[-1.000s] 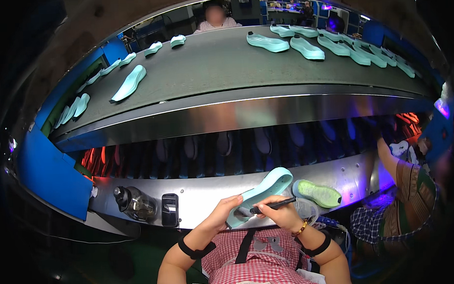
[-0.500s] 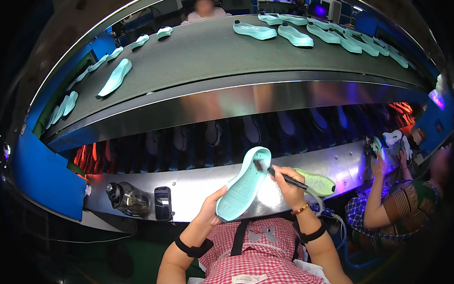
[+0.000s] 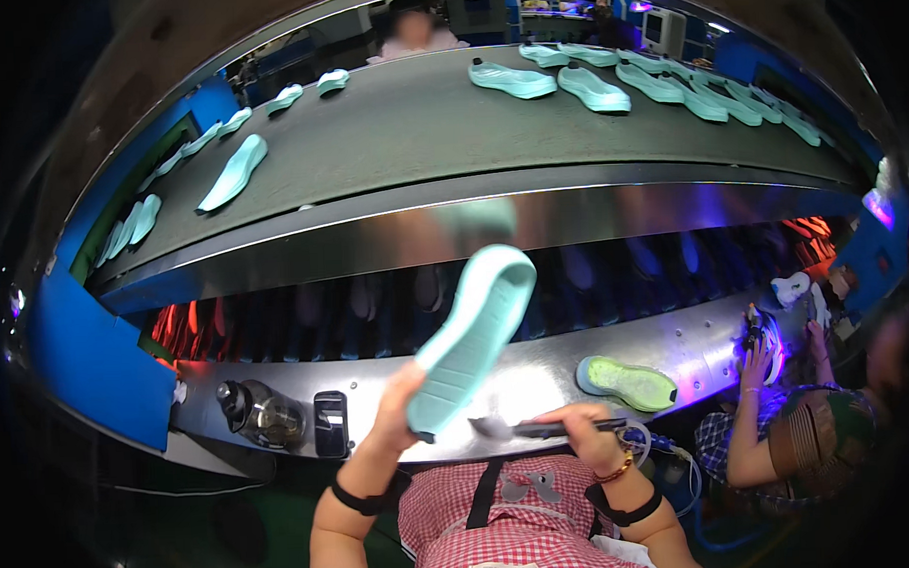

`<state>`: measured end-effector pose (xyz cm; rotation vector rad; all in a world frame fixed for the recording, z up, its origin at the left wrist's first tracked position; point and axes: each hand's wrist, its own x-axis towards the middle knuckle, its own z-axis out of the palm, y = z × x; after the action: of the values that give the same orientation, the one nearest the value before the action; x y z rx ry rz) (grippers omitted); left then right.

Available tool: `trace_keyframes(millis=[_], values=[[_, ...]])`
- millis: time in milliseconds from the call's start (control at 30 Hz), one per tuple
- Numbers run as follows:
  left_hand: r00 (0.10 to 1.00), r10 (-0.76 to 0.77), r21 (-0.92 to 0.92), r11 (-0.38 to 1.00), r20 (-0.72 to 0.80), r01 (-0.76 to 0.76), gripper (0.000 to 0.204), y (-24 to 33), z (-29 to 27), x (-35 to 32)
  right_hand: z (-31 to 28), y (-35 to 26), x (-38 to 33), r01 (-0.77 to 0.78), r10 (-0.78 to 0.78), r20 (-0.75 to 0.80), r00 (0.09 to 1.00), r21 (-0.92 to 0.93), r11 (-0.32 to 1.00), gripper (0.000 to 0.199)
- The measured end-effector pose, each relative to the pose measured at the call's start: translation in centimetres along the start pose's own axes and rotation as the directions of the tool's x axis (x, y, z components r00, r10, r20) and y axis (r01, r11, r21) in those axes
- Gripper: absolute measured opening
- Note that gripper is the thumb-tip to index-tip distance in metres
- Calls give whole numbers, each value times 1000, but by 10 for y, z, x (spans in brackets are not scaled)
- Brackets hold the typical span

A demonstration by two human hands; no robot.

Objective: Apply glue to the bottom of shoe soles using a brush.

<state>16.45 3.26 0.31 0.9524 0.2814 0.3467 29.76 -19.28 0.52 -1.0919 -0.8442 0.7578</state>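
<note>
A light turquoise shoe sole (image 3: 471, 333) is tilted up in front of me, its hollow side partly turned my way. My left hand (image 3: 391, 411) grips it at the lower end. Closed around the black handle of a brush (image 3: 540, 429), my right hand (image 3: 588, 438) keeps the brush level below the sole. The brush's bristles point left and are apart from the sole. A pale hose trails from the handle's back end. Just beyond my right hand, a yellow-green shoe sole (image 3: 628, 382) lies on the metal ledge (image 3: 328, 379).
Turquoise soles (image 3: 596, 87) lie on the dark conveyor belt (image 3: 389, 131) above. Beneath it, more shoe parts stand in a dark, red-lit slot. A bottle (image 3: 262, 416) and a phone (image 3: 331, 424) stand left on the ledge. At right, a co-worker's hands (image 3: 756, 364) hold a shoe.
The turquoise sole has risen and moved slightly left in my left hand. The brush has come out of the sole and dropped lower, now pointing left. My right hand is lower.
</note>
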Motion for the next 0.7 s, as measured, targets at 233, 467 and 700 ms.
trace_keyframes(millis=[233,467,700], values=[[937,345,-349,872,-57,-343,52,169,25,94,-32,38,-15,-71,134,-271,953,232,970,35],[832,360,-520,656,-423,-548,84,198,-13,161,-39,46,-24,-110,248,-368,896,358,927,37],[740,571,105,811,-357,-575,67,192,-8,164,-52,60,-23,-123,281,-348,895,412,903,36]])
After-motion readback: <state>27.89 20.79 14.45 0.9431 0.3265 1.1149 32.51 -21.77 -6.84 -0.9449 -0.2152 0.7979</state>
